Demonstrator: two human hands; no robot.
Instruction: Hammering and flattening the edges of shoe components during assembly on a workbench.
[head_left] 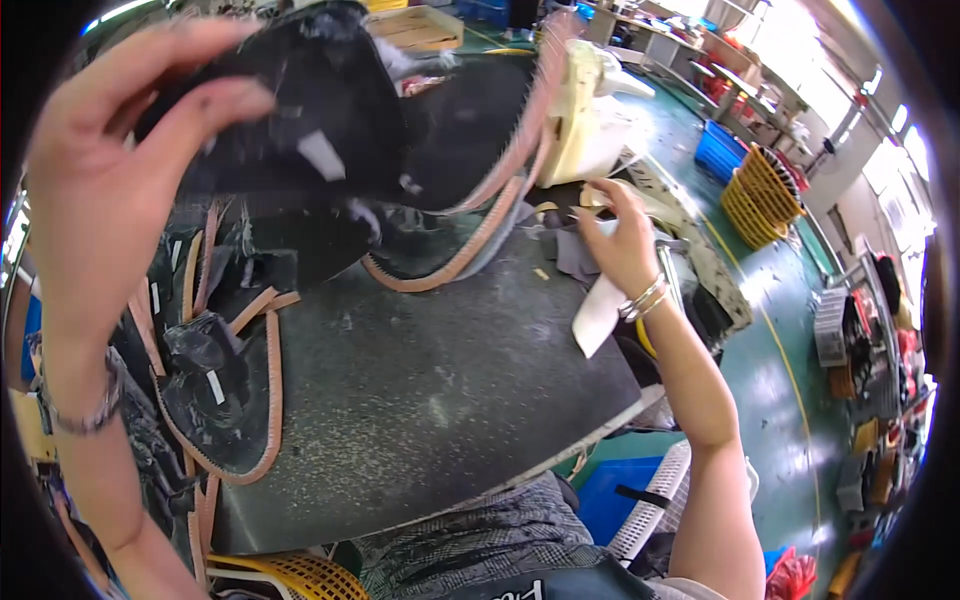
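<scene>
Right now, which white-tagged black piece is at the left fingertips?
The raised upper black piece; the tan-edged piece lower left lies away from the left hand.

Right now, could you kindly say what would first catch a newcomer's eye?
Probably the large black flat piece at upper left, overlapped by the left hand. Next, perhaps, the tan notched strip curving at upper centre, then the yellow lattice basket on the green floor, upper right.
</scene>
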